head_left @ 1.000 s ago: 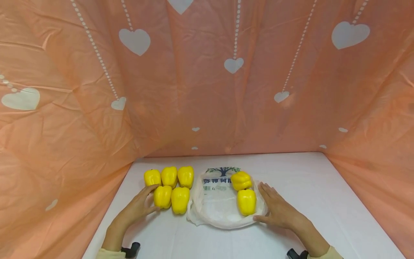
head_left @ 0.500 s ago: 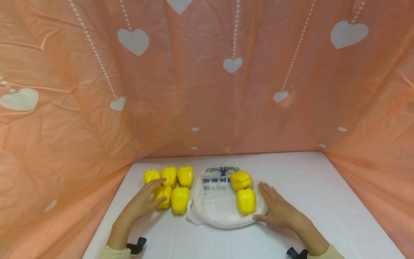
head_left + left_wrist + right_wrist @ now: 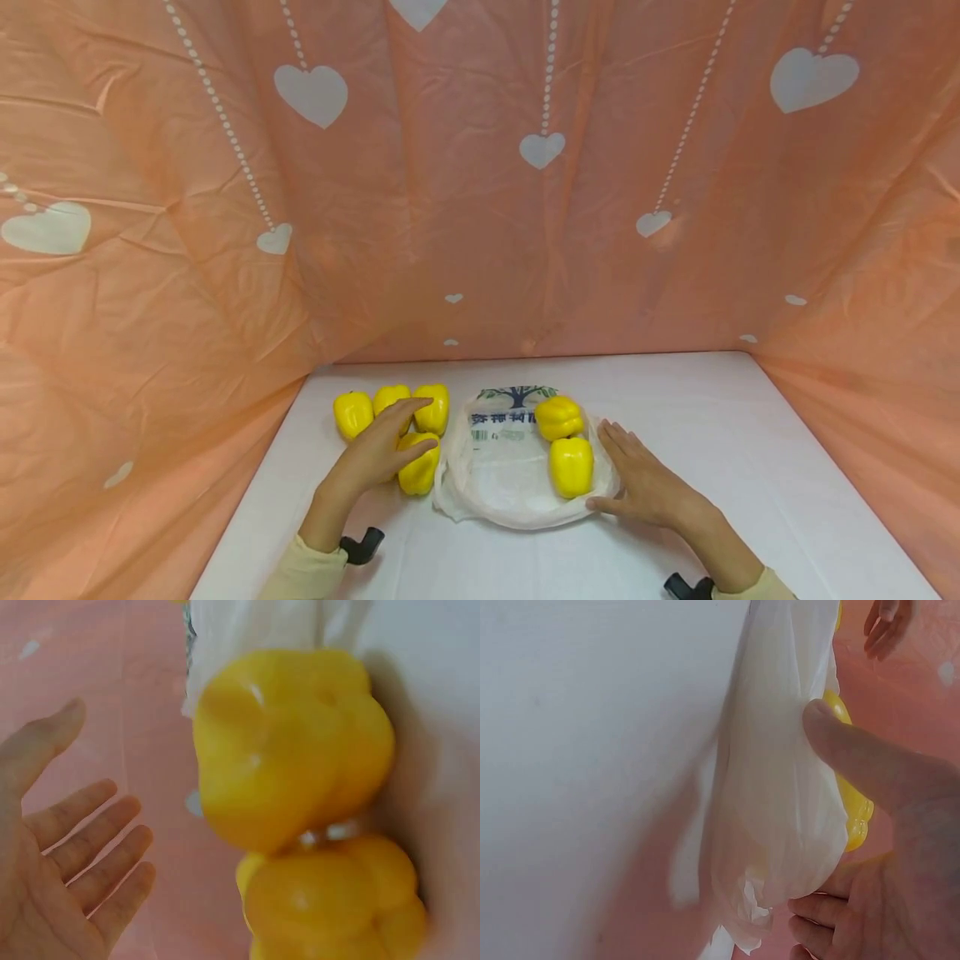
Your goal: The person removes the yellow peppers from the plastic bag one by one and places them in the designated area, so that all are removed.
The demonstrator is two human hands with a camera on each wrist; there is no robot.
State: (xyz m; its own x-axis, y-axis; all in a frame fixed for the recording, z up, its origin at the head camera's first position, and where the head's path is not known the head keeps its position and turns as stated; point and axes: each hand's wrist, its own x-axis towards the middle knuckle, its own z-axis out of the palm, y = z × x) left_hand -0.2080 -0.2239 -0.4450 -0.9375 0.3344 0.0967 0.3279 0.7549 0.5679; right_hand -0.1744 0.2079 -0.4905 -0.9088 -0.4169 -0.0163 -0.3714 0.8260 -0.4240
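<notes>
My left hand point(image 3: 375, 446) hovers with spread, straight fingers over a cluster of several yellow bell peppers point(image 3: 431, 408). Its thumb overlaps the front pepper point(image 3: 417, 477) in the head view, and another front pepper is mostly hidden under the hand. The left wrist view has the palm point(image 3: 67, 877) apart from a big yellow pepper point(image 3: 292, 750). On the right, my right hand point(image 3: 645, 483) rests against the rolled rim of a white plastic bag point(image 3: 517, 521), fingers extended. Two bell peppers point(image 3: 572, 468) lie inside the bag at its right side; its thumb point(image 3: 832, 731) touches the plastic.
Several peppers, including one at the back left point(image 3: 352, 414), stand left of the bag. A white cloth-covered table point(image 3: 712, 392) lies beneath everything. An orange curtain with white hearts point(image 3: 480, 208) encloses the back and sides.
My left hand has moved right across the pepper cluster, from its left edge toward the pepper nearest the bag. My right hand and the bag have stayed in place.
</notes>
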